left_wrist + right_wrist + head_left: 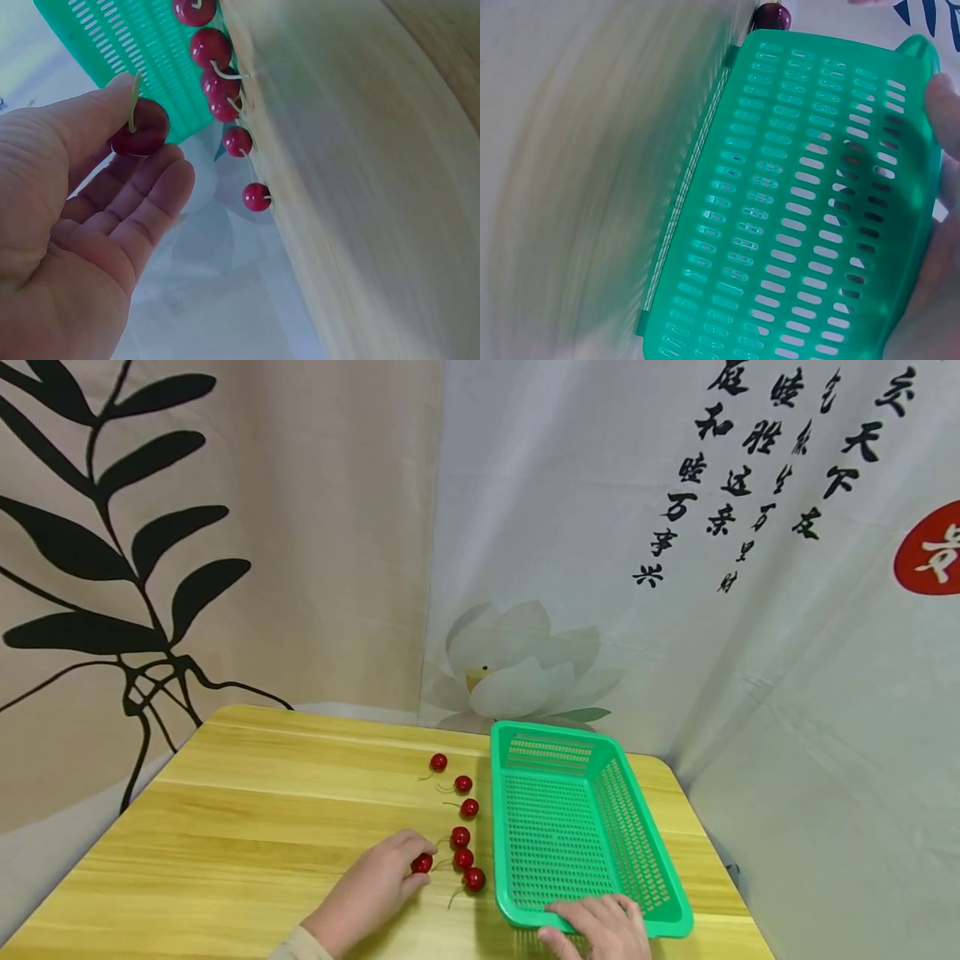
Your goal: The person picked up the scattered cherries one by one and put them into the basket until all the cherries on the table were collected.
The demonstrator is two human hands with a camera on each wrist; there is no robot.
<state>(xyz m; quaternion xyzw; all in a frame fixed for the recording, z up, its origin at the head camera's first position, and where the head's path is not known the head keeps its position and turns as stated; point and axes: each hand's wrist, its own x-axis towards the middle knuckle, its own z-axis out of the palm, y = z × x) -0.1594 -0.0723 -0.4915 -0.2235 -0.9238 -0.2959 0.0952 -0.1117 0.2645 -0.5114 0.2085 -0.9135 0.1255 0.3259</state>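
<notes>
My left hand (pixel 382 878) pinches a dark red cherry (pixel 147 129) between thumb and fingers, its green stem pointing up past the thumb in the left wrist view. To the right of that hand, several more cherries (pixel 469 808) with stems lie in a loose line on the wooden table. A green plastic basket (pixel 501 860) with slotted walls stands just right of this line, and its inside shows bare mesh. My right hand (pixel 606 925) grips the basket's near rim, fingers over the edge and thumb outside. In the right wrist view the slotted near wall (pixel 780 210) fills most of the picture.
The light wooden table (pixel 247 810) extends far to the left of the cherries. Behind it hangs a pale cloth (pixel 345 568) printed with dark leaves, a lotus and black characters. The basket's far end reaches near the table's back edge.
</notes>
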